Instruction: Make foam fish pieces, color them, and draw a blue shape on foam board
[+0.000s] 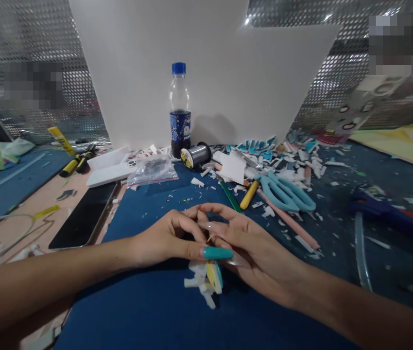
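Observation:
Both my hands meet over the blue cutting mat [148, 311] at the centre of the view. My left hand [172, 238] and my right hand [250, 248] pinch together on a small craft piece [212, 277], made of white, yellow and teal foam bits, which hangs below the fingers. A thin orange sliver shows between the fingertips. The fingers of both hands are closed around the piece. Teal scissors [286, 192] lie just beyond my right hand.
A dark soda bottle with a blue cap [180, 112] stands at the back beside a wire spool [195, 155]. A phone [84, 216], a plastic bag [151, 170], pens [248, 194], a blue glue gun [385, 209] and several foam scraps [283, 155] lie around. A white board [206, 63] stands behind.

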`<act>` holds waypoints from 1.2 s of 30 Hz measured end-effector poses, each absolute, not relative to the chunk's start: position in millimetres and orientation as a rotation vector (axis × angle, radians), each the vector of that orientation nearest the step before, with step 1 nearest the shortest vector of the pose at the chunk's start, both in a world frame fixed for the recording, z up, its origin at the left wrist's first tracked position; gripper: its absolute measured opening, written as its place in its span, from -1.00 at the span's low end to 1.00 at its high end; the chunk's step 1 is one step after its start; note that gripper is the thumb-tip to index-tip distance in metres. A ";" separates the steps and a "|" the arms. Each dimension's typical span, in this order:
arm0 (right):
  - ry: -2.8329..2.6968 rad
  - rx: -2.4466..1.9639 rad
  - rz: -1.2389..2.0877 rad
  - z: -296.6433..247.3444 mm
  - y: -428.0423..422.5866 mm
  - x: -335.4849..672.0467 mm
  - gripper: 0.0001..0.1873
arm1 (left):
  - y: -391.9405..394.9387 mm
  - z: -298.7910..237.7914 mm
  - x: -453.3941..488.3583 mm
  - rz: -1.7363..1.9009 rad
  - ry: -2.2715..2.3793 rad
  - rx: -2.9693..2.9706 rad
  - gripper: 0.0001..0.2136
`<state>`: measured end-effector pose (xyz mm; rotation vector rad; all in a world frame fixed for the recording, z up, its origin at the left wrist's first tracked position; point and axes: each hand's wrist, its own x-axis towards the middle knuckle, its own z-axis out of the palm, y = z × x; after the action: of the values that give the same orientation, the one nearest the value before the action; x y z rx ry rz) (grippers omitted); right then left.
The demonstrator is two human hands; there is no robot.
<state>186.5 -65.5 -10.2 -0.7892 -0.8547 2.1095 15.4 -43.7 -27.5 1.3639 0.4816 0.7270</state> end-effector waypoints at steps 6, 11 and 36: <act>-0.852 -0.784 2.115 -9.4 -65.6 186.4 -0.76 | -42.1 -28.8 15.5 0.732 0.472 1.370 -0.97; -0.871 -0.753 2.117 -11.1 -65.4 186.9 -0.75 | -42.3 -28.3 15.7 0.710 0.393 1.314 -0.96; -0.836 -0.759 2.120 -13.8 -66.5 188.2 -0.80 | -42.2 -27.4 16.4 0.711 0.408 1.354 -0.94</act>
<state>188.2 -66.5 -13.8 -0.7586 -0.8358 2.1200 16.4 -42.2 -27.4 1.3540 0.4083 0.7105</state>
